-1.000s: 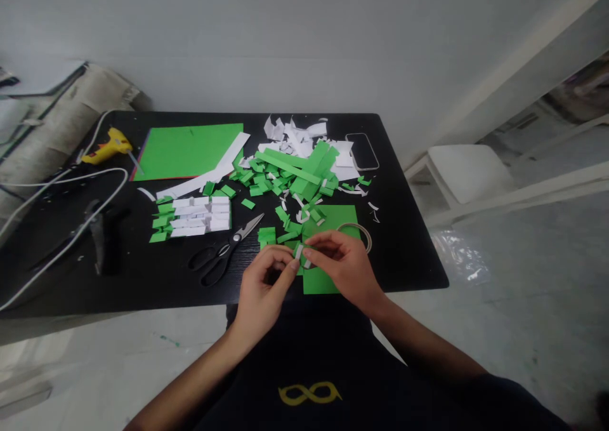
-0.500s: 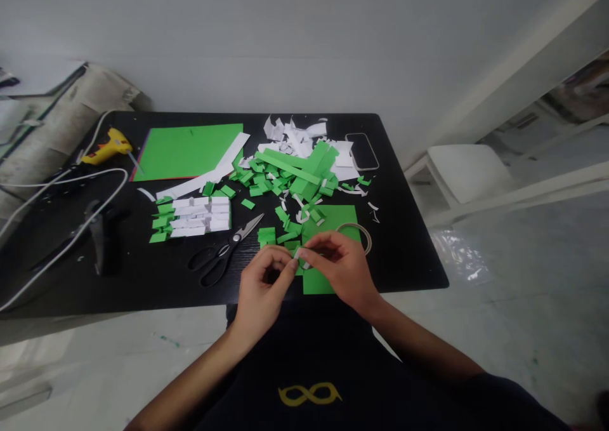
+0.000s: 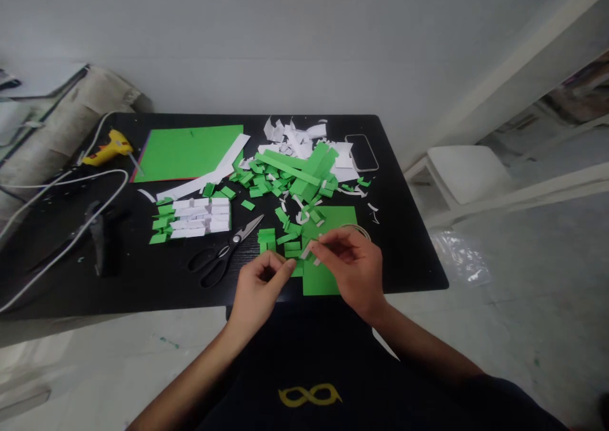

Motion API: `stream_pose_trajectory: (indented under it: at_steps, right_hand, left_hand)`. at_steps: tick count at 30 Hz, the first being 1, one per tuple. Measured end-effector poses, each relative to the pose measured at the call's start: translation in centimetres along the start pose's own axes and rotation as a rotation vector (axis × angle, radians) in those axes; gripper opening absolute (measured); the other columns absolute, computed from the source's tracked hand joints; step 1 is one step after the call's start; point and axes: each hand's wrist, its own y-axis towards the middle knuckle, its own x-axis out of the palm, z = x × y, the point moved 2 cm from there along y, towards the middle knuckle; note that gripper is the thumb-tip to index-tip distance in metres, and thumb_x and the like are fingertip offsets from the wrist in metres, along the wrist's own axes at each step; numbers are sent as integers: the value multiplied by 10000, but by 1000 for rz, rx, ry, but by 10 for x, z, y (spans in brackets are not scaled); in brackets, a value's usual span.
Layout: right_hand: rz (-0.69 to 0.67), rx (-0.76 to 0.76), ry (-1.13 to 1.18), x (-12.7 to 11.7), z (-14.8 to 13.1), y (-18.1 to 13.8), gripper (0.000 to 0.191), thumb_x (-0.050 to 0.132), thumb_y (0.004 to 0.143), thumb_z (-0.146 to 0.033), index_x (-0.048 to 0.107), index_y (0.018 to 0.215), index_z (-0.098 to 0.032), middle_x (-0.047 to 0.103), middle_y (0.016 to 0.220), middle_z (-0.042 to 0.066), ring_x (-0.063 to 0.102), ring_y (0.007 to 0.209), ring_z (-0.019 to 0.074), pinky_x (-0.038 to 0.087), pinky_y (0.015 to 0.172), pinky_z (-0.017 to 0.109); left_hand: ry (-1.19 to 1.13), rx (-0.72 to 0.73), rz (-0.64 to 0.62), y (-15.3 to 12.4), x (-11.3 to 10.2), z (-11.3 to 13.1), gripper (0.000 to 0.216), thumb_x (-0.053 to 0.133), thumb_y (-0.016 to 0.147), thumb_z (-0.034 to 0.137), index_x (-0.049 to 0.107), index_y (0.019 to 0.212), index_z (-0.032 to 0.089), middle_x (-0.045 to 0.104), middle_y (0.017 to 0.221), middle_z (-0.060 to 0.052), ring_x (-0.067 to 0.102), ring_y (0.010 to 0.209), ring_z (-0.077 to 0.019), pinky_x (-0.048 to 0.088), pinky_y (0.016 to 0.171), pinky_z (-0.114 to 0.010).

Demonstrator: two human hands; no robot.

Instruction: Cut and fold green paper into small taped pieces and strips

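Note:
Thumb and index finger of my right hand (image 3: 354,263) pinch a small white strip of paper (image 3: 307,249) above a green paper sheet (image 3: 328,282). My left hand (image 3: 261,285) is closed in a pinch beside small folded green paper pieces (image 3: 292,249); what lies between its fingertips is too small to make out. Just beyond that hand stands a stack of folded green paper (image 3: 267,235). Black-handled scissors (image 3: 223,251) lie to the left, blades partly apart. Left of them rests a block of white and green folded paper rows (image 3: 200,216).
A heap of green pieces and strips (image 3: 304,171) lies mid-table with white scraps (image 3: 285,132) behind. At the left are a yellow glue gun (image 3: 111,146), a white cable (image 3: 107,172) and a black tool (image 3: 98,237). A tape roll (image 3: 364,231) is partly behind my right hand.
My hands have moved apart from a shared pinch. The right hand has shifted slightly right with the white strip; the left has drawn slightly down and left.

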Motion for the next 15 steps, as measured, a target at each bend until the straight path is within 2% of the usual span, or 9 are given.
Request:
stream_pose_trajectory:
  at_steps: [2,6,11,15]
  right_hand:
    - [-4,-14,-16,-1,-1,1,204,902,808,-366,742,862,-251,783,831,19,775,772,210,669,709,355]
    - [-71,-3,-45,2,4,-1,228,919,791,-388,755,871,-253,792,848,19,771,794,212,664,741,363]
    - [-149,60,-24,2,8,-5,193,904,795,-349,756,875,-254,790,868,23,766,820,209,655,764,364]
    - [-172,108,12,-3,11,-6,208,908,783,-321,744,886,-245,775,843,10,755,787,187,646,747,334]
  left_hand:
    - [6,-2,-13,0,-3,3,370,710,942,421,613,671,189,594,663,3,538,643,-142,438,621,-263]
    - [31,80,-31,-2,-4,12,214,702,964,400,726,905,195,670,746,-4,609,687,-153,484,656,-264]
    - [95,155,-62,-4,1,11,181,714,972,328,715,843,201,644,683,14,572,612,-125,436,574,-237]
    - [148,173,-91,-6,3,4,178,692,986,308,709,845,200,648,692,7,581,622,-130,455,588,-245]
